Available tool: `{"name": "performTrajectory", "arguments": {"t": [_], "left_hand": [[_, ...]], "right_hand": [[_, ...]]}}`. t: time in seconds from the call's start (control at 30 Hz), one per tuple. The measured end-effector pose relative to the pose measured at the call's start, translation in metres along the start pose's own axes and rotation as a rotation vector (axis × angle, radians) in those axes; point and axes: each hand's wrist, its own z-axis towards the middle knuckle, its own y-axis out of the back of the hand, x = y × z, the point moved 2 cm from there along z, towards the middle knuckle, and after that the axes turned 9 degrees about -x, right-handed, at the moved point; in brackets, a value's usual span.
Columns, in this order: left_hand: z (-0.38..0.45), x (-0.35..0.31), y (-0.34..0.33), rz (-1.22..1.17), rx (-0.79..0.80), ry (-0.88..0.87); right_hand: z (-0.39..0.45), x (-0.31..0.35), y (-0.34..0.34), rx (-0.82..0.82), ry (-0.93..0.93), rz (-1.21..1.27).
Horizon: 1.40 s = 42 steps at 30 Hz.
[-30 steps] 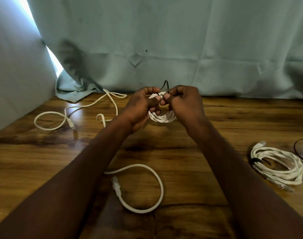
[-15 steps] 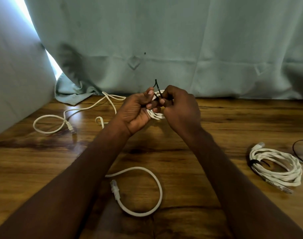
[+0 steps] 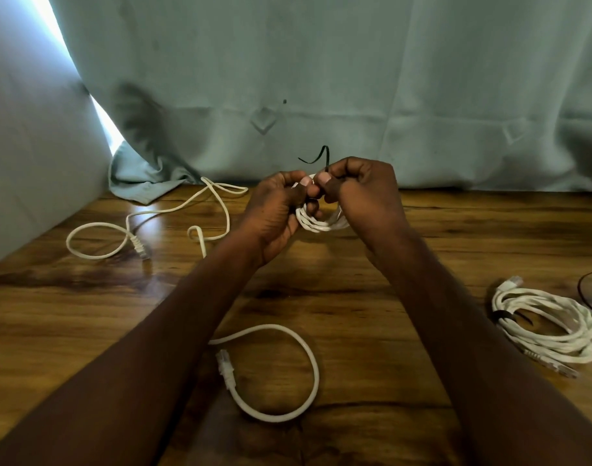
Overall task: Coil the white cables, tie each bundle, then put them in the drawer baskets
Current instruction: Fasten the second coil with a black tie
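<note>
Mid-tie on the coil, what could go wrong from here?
1. The black tie has a loose end sticking up above both hands; it may slip before it cinches, letting the coil spring open.
2. The left hand and right hand hold the coil off the table, so a drop could undo it.
3. Loose cables under the forearms may snag.
</note>
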Motion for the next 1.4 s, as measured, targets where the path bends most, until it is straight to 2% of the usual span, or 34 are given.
{"name": "performTrajectory", "arguments": {"t": [0.23,0.3,0.47,0.63,0.7,0.8,0.87,0.97,1.07,1.23,1.4], "left_hand": [[-0.007,-0.004,-0.008,0.184,-0.093,-0.131],[-0.008,-0.005,-0.007,0.293,-0.027,-0.148],[-0.015,-0.008,-0.007,0.514,0.26,-0.222],[-0.025,-0.012,-0.013,0.581,0.394,-0.186],[-0.026,-0.013,-0.012,0.563,0.396,-0.171],[-0.027,-0.014,-0.011,0.544,0.377,-0.166],[-0.027,-0.014,-0.014,0.554,0.367,-0.21],[-0.026,-0.014,-0.019,0.631,0.378,-0.314],[-0.025,-0.015,-0.022,0.762,0.389,-0.429],[-0.026,-0.015,-0.022,0.794,0.296,-0.476],[-0.029,-0.011,-0.025,0.785,0.295,-0.542]], "right_hand": [[-0.001,0.006,-0.002,-0.102,0.139,-0.028],[-0.001,0.005,-0.002,-0.123,0.178,-0.034],[0.006,0.003,0.007,-0.218,0.166,0.061],[0.015,-0.01,0.012,-0.25,0.04,0.03],[0.017,-0.015,0.014,-0.241,-0.043,0.034],[0.021,-0.018,0.015,-0.193,-0.009,-0.103],[0.023,-0.019,0.016,-0.145,-0.062,-0.12],[0.026,-0.024,0.018,-0.114,-0.201,-0.056],[0.022,-0.024,0.016,-0.088,-0.263,0.034],[0.02,-0.025,0.01,-0.088,-0.375,0.174],[0.022,-0.032,0.004,-0.105,-0.457,0.24]]}}
